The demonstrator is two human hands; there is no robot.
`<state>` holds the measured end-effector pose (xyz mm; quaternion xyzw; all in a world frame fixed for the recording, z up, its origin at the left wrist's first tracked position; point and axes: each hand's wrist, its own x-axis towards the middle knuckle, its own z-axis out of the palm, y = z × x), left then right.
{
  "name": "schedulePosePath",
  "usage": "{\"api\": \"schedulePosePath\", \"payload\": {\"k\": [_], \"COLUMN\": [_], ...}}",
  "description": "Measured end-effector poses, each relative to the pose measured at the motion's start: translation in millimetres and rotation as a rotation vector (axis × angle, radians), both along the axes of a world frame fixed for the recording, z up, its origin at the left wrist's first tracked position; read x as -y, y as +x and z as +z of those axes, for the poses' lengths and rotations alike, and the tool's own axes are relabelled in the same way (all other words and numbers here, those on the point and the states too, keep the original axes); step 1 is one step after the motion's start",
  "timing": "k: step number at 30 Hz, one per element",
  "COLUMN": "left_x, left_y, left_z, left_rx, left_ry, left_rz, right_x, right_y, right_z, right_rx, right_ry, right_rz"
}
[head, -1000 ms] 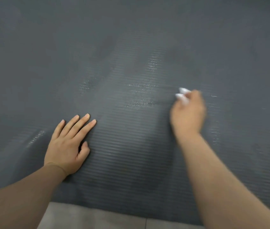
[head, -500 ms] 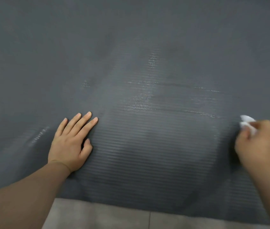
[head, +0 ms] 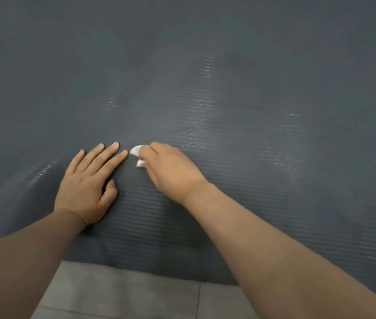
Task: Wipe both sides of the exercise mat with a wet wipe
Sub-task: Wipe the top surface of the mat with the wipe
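Note:
A dark grey ribbed exercise mat (head: 205, 77) fills almost the whole view, with wet shiny streaks across its middle and right. My left hand (head: 88, 183) lies flat on the mat, fingers straight and spread. Just to its right, my right hand (head: 171, 169) grips a crumpled white wet wipe (head: 136, 153) and presses it onto the mat. Only a small part of the wipe shows past the fingers, a little right of my left fingertips.
The mat's near edge runs along the bottom of the view. Beyond it lies a strip of grey tiled floor (head: 125, 293) between my forearms.
My right hand swept the wipe far out to the right, then back left, ending next to my left hand. My left hand stayed flat in place.

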<state>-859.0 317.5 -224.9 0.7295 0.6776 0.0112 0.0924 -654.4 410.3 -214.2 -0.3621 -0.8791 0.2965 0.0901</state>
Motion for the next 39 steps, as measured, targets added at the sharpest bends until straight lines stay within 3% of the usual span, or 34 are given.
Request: {"api": "schedulePosePath", "payload": {"k": [4, 8, 11, 14, 16, 18, 21, 23, 29, 33, 35, 39], "left_x": [0, -1, 0, 5, 20, 41, 67, 68, 67, 67, 66, 66], "left_y": [1, 0, 0, 9, 27, 51, 72, 70, 70, 70, 71, 71], "left_z": [1, 0, -1, -2, -4, -7, -10, -9, -10, -9, -9, -10], "left_rx": [-0.021, -0.030, -0.035, -0.047, 0.015, 0.051, 0.047, 0.058, 0.054, 0.061, 0.054, 0.052], "left_ry": [-0.023, -0.021, -0.010, -0.004, -0.003, -0.001, -0.009, 0.013, 0.027, 0.041, 0.058, 0.074], "left_rz": [0.003, 0.012, 0.014, 0.080, 0.247, 0.398, 0.463, 0.472, 0.476, 0.487, 0.488, 0.487], "right_x": [-12, 19, 27, 11, 3, 7, 29, 28, 23, 55, 62, 42], "right_y": [134, 300, 329, 271, 199, 114, 15, 7, 175, 333, 343, 219], "right_z": [-3, 14, 19, 12, 4, -4, -3, -3, -2, 1, -5, -2], "right_rx": [0.003, 0.261, 0.340, 0.147, 0.018, -0.017, 0.007, 0.007, 0.041, 0.265, 0.283, 0.045], "right_ry": [0.140, 0.083, 0.054, 0.093, 0.129, 0.109, 0.037, 0.040, 0.154, 0.103, 0.134, 0.185], "right_rz": [-0.402, -1.094, -1.348, -1.340, -1.194, -0.869, -0.221, -0.030, -0.535, -1.196, -1.387, -1.387]}}
